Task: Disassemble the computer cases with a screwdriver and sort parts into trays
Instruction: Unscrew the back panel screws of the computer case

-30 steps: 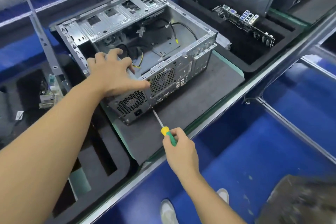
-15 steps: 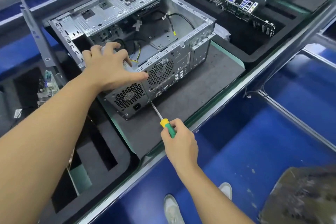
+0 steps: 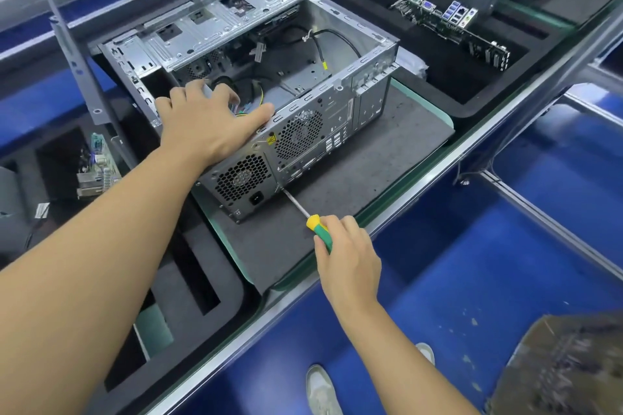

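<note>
Holding screwdriver (image 3: 312,222) to computer case (image 3: 337,111) rear.
Grasping handle with right grip (image 3: 350,259); left grip (image 3: 209,128) released, flat atop power supply (image 3: 241,178).

- Your left hand (image 3: 209,125) and right hand (image 3: 347,256) are bare.
- Your left forearm (image 3: 101,263) and right forearm (image 3: 397,354) are uncovered as far as they show.
- You wear pale, whitish-grey shoes. The left shoe (image 3: 320,391) shows a rounded toe.
- The right shoe (image 3: 425,352) shows only a small pale part beside your arm.
</note>
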